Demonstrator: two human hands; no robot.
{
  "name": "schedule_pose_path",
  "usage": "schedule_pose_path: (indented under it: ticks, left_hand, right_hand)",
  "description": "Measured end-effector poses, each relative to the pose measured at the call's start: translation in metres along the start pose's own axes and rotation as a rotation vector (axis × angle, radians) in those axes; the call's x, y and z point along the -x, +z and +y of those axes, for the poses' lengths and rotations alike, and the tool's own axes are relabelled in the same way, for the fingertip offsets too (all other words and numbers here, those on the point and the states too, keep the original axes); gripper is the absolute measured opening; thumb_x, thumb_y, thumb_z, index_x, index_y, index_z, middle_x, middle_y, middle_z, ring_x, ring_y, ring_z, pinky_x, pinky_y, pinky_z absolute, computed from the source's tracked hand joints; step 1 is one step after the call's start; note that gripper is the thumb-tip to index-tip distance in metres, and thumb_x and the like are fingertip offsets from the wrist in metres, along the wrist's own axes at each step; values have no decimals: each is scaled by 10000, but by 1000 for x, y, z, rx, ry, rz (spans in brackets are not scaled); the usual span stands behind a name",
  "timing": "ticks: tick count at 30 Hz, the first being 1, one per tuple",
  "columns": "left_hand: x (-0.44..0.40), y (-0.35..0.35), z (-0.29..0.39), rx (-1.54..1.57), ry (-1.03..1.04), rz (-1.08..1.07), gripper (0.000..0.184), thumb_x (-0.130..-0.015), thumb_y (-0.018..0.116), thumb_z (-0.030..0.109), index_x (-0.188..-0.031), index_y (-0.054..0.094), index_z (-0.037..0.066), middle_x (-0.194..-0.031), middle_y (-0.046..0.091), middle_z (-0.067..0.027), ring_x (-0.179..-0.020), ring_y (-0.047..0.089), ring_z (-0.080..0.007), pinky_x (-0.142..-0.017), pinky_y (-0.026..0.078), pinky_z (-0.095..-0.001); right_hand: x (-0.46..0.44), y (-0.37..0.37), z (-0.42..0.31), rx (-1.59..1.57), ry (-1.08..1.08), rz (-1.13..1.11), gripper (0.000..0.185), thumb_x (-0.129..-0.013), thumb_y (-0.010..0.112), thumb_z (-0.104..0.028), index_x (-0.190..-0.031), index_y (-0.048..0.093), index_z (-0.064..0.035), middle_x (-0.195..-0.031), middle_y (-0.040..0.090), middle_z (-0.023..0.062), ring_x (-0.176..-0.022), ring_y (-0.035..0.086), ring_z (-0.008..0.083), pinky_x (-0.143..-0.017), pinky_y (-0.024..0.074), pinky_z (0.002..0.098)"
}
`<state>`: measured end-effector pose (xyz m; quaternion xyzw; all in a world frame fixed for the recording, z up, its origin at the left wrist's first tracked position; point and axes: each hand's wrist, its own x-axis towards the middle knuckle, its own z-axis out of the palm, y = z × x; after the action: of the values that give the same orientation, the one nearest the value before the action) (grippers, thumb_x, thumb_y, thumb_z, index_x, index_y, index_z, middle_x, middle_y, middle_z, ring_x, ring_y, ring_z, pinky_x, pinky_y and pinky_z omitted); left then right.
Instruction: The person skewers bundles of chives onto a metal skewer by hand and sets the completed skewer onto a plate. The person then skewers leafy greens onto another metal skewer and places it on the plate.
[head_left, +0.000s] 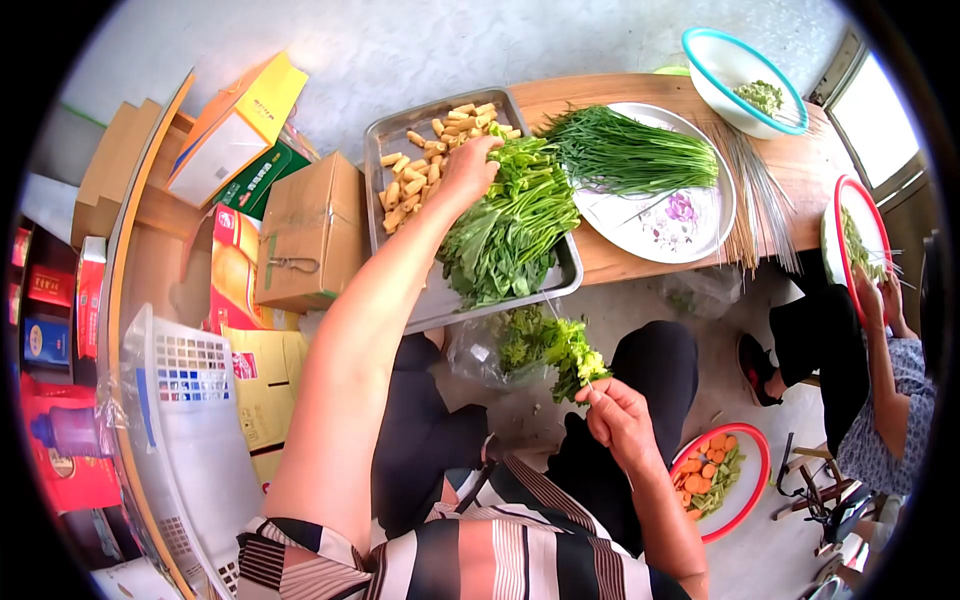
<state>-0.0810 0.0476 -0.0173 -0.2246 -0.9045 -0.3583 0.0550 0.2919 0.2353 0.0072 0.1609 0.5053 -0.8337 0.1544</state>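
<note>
My left hand (472, 168) reaches over a metal tray (574, 268), its fingers pinched at the stem ends of a bunch of leafy greens (510, 225). Short tan cylindrical pieces (408, 186) lie beside the greens in the tray, partly behind my left hand. Low in front of my lap, my right hand (618, 415) pinches a thin skewer. Leafy green sprigs (574, 355) gather at the skewer's end, above my right fingertips. Under the tray's front edge sits a clear plastic bag (485, 350) with more greens near it.
On the wooden table (625, 265) are a white plate (675, 240) of long chives (640, 150), loose skewers (755, 200) and a blue-rimmed bowl (705, 70). A red-rimmed bowl (762, 470) holds cut vegetables. Boxes (315, 230) and a white basket (190, 420) stand left. Another person's hands (880, 295) work at right.
</note>
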Motion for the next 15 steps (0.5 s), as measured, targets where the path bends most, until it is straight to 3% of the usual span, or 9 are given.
schedule_pose_path:
  ticks: [1,2,3,6,11,13,14,15]
  left_hand:
    - [-7,3,2,-190,94,-26,388,-763,608,21,-1151,602,29,-1100,648,-131,-1018,618,-290,-884,478,-363]
    - [-15,0,10,-189,43,-182,546,-753,547,-29,-1283,512,100,-1342,497,-114,-1227,486,-267,-1013,400,-380]
    - [-22,7,7,-187,44,-184,546,-753,547,-29,-1283,512,100,-1342,497,-114,-1227,486,-267,-1013,400,-380]
    - [-52,27,-5,-407,66,-453,731,-755,576,-3,-1427,326,140,-1495,303,-55,-1365,309,-235,-1103,311,-381]
    - [-79,46,-15,-484,-47,-613,801,-737,679,151,-1444,302,148,-1498,303,-52,-1363,317,-227,-1108,309,-367]
    - [-81,44,-20,-461,-52,-646,811,-718,698,172,-1429,311,125,-1436,398,-101,-1317,388,-253,-1069,358,-361]
    - [-80,43,-20,-423,-76,-632,738,-696,716,187,-1365,412,119,-1298,530,-155,-1193,509,-296,-963,442,-367]
    - [-79,41,-21,-423,-74,-633,738,-696,716,187,-1365,412,119,-1298,530,-155,-1193,509,-296,-963,442,-367]
  right_hand:
    - [-1,0,-1,0,1,3,176,-958,509,-153,-922,601,-7,-494,408,-35,-401,322,50,-389,253,203]
    - [-2,1,-2,-2,17,11,175,-960,507,-150,-924,601,-7,-495,410,-34,-402,324,50,-389,256,203]
    - [-3,1,-2,-4,32,18,174,-961,504,-147,-925,602,-8,-497,411,-33,-402,326,51,-388,258,203]
    - [-7,0,-1,11,48,15,172,-962,497,-137,-937,604,-6,-498,410,-33,-403,329,52,-388,264,204]
    - [-8,-2,-6,-16,100,5,174,-945,503,-132,-961,605,8,-553,429,-20,-456,350,55,-424,271,211]
    - [-7,-3,-7,-23,106,8,175,-944,503,-130,-965,604,10,-555,428,-19,-459,351,56,-426,273,210]
    - [-7,-3,-8,-29,109,12,173,-944,504,-129,-963,605,10,-555,428,-20,-459,351,57,-427,274,210]
    - [-6,-3,-8,-34,112,14,172,-943,506,-129,-961,606,10,-555,429,-20,-458,351,57,-428,276,210]
